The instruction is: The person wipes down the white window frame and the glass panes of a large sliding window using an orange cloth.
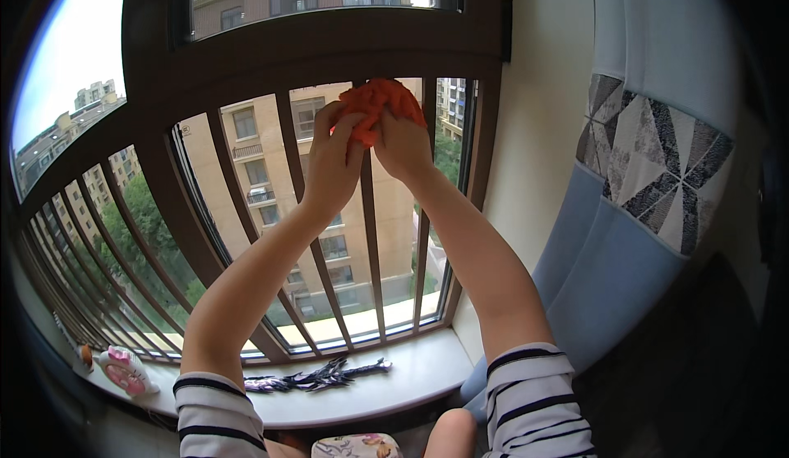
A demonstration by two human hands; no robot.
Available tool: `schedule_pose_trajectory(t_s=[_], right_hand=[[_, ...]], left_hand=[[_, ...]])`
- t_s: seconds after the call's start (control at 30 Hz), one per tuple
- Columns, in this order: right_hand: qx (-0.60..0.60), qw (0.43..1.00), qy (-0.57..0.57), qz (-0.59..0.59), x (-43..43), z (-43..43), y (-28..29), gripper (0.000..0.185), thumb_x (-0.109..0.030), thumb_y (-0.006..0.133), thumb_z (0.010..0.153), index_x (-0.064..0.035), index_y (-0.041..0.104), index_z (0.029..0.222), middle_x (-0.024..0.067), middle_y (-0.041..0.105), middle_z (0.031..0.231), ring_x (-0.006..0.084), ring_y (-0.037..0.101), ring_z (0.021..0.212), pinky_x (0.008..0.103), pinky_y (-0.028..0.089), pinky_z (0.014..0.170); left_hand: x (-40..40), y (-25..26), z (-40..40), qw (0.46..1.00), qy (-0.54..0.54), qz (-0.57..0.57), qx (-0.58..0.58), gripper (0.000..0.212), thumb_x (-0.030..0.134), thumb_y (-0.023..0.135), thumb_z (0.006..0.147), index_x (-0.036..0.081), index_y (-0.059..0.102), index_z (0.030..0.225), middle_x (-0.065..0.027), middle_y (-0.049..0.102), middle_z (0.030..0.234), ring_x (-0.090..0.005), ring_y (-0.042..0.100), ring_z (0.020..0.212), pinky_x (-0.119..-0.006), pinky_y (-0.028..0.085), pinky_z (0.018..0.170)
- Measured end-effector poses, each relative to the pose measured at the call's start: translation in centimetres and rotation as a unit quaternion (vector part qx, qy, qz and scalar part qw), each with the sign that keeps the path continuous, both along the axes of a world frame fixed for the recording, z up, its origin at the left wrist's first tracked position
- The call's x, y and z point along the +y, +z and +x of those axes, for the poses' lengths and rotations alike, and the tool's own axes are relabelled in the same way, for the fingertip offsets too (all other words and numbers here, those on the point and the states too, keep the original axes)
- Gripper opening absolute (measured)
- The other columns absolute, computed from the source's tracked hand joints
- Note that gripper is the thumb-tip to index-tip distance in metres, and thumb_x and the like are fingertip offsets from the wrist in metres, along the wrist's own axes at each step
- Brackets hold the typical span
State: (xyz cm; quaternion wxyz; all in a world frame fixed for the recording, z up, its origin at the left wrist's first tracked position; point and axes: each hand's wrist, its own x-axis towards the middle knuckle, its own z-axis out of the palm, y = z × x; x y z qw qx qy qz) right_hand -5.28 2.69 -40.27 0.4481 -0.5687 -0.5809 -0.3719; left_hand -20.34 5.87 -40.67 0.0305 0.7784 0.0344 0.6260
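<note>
Both hands hold a bunched orange-red cloth (385, 100) near the top of the barred window section. My left hand (336, 150) grips the cloth's left side, thumb and fingers bent into it. My right hand (404, 144) is pressed into its right side, with some fingers hidden by the folds. The cloth lies over the upper ends of the dark brown vertical bars (372, 224), just under the thick horizontal window rail (333, 54). Glass and a tan apartment building show behind the bars.
Below, a white windowsill (425, 365) bears a dark, ornate toy sword (320, 376) and a pink-and-white cartoon-faced object (126, 370). A blue and grey patterned curtain (616, 224) hangs at the right. A floral-patterned surface (357, 447) shows at the bottom, beside my knee.
</note>
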Motion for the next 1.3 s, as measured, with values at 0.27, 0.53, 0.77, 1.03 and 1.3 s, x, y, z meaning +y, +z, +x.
schedule_pose_trajectory(t_s=[0.27, 0.53, 0.77, 1.03, 1.3], right_hand=[[0.001, 0.992, -0.068, 0.106, 1.5, 0.4, -0.6, 0.034, -0.018, 0.061, 0.083, -0.006, 0.057, 0.115, 0.0149, 0.06, 0.112, 0.0312, 0.061, 0.101, 0.04, 0.054, 0.075], [0.056, 0.987, -0.149, 0.0, 0.4, -0.8, -1.0, 0.032, -0.012, 0.061, 0.082, -0.0024, 0.052, 0.111, 0.0153, 0.054, 0.111, 0.0307, 0.057, 0.104, 0.036, 0.056, 0.076], [0.049, 0.979, -0.168, -0.108, -1.1, -0.3, -7.9, 0.032, -0.012, 0.06, 0.082, -0.0008, 0.052, 0.111, 0.0134, 0.054, 0.104, 0.0294, 0.058, 0.099, 0.0366, 0.054, 0.075], [0.001, 0.987, -0.12, -0.103, -2.0, 0.7, -11.8, 0.036, -0.014, 0.059, 0.082, -0.0014, 0.051, 0.114, 0.013, 0.054, 0.103, 0.0303, 0.058, 0.096, 0.0389, 0.052, 0.077], [0.006, 0.995, -0.1, 0.0, -0.5, 0.3, -0.9, 0.032, -0.008, 0.059, 0.079, -0.0006, 0.05, 0.109, 0.0163, 0.054, 0.105, 0.0331, 0.058, 0.096, 0.0399, 0.053, 0.075]], left_hand=[[0.8, 1.0, 3.3, 0.937, 0.241, 0.242, 0.077, 0.046, 0.004, 0.062, 0.078, 0.007, 0.057, 0.123, -0.0129, 0.045, 0.139, -0.0306, 0.051, 0.119, -0.045, 0.041, 0.104], [0.8, 3.2, 3.7, 0.881, 0.331, 0.278, 0.192, 0.035, 0.017, 0.06, 0.076, 0.005, 0.061, 0.109, -0.0106, 0.055, 0.128, -0.0241, 0.048, 0.119, -0.041, 0.033, 0.105], [0.5, -3.0, 4.1, 0.853, 0.365, 0.309, 0.208, 0.034, 0.023, 0.058, 0.082, 0.008, 0.057, 0.112, -0.0059, 0.056, 0.118, -0.0204, 0.047, 0.114, -0.034, 0.032, 0.099], [2.1, -5.1, 2.9, 0.763, 0.404, 0.443, 0.242, 0.034, 0.027, 0.062, 0.082, 0.014, 0.059, 0.113, -0.0017, 0.054, 0.124, -0.0183, 0.043, 0.124, -0.037, 0.027, 0.105], [1.6, 4.3, 3.8, 0.773, 0.453, 0.424, 0.131, 0.024, 0.017, 0.064, 0.076, 0.01, 0.061, 0.099, -0.0024, 0.06, 0.101, -0.0194, 0.05, 0.11, -0.031, 0.033, 0.098]])
